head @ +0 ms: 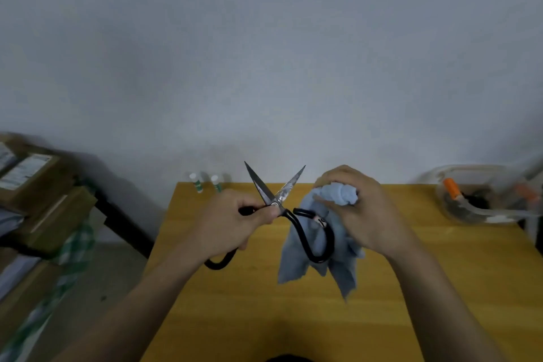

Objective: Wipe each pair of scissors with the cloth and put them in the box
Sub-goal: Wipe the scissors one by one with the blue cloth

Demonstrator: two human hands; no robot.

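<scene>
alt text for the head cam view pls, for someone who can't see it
Over a yellow wooden table, a person's left hand holds black-handled scissors with the blades spread open, while the right hand has a bunched blue cloth in its grip beside them. A clear box of items sits at the table's far right corner.

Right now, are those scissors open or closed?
Open. The scissors in the left hand show two blades spread in a V, tips well apart, above the table. The right hand holds the cloth.
</scene>
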